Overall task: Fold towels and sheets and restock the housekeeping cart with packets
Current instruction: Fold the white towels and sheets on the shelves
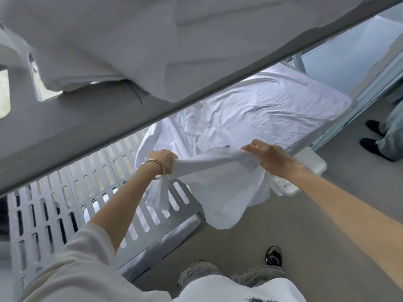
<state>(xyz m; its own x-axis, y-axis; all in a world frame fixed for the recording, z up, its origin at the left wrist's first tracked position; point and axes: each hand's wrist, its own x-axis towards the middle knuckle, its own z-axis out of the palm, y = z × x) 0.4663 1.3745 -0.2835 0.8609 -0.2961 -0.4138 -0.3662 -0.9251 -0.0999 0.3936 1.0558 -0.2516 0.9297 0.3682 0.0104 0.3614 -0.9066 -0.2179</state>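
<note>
A white sheet (226, 184) hangs bunched between my two hands above the lower shelf of the grey housekeeping cart (54, 203). My left hand (162, 161), with bracelets on the wrist, grips one end of it. My right hand (265, 154) grips the other end, near a sewn hem strip. The sheet's loose part sags below my hands toward the floor. Another white sheet (272, 105) lies spread and wrinkled on the cart's lower shelf, beyond my hands. White towels (109, 44) rest on the cart's top shelf at upper left.
The cart's slotted side panel stands at lower left and its top shelf edge (196, 92) crosses the view diagonally. Another person's legs and dark shoes (379, 138) stand at the right. My own shoe (273, 256) is on the beige floor below.
</note>
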